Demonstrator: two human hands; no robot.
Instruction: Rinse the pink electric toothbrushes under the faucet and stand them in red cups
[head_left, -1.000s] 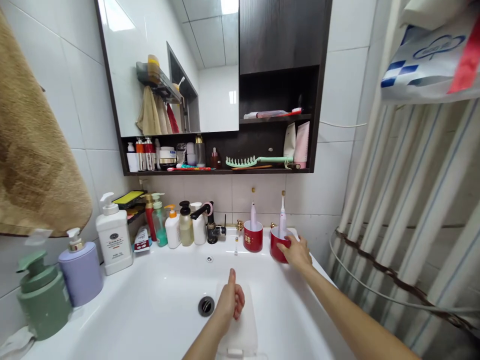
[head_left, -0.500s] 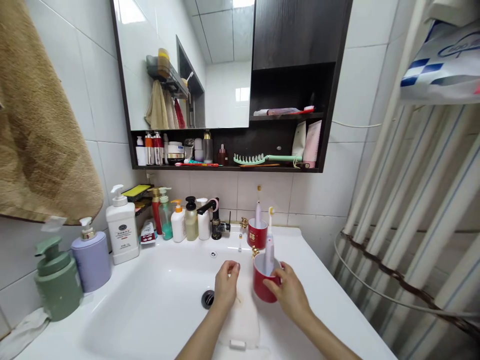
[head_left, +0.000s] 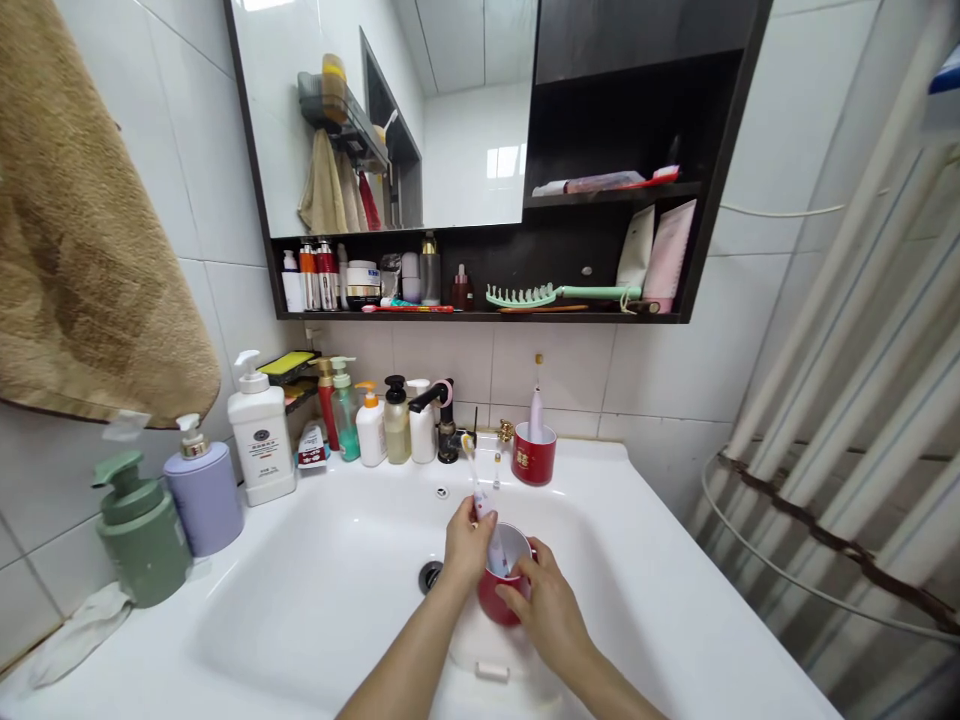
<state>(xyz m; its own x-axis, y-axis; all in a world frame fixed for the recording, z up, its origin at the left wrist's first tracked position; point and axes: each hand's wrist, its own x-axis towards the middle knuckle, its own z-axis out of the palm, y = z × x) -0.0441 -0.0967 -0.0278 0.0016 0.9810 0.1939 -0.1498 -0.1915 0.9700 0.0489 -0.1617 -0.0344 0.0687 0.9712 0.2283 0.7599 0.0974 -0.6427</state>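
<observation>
Over the white sink basin [head_left: 330, 590] my right hand [head_left: 546, 605] is wrapped round a red cup [head_left: 496, 597]. My left hand [head_left: 466, 542] pinches the handle of a pink electric toothbrush [head_left: 477, 490] that stands tilted in that cup, its brush head pointing up and left. A second red cup [head_left: 533, 460] with another electric toothbrush [head_left: 536, 412] stands at the back of the sink by the wall. The drain [head_left: 430, 575] lies just left of my hands.
A black tap [head_left: 442, 415] and several pump bottles [head_left: 375, 425] line the back rim. A white bottle [head_left: 260, 432], a lilac dispenser [head_left: 202, 490] and a green dispenser [head_left: 142, 530] stand at left under a brown towel [head_left: 82, 230]. Dark shelf [head_left: 480, 315] above; striped curtain [head_left: 862, 400] at right.
My right hand lifted the red cup from the back rim and brought it over the basin. My left hand opened from a fist and took hold of the toothbrush in it.
</observation>
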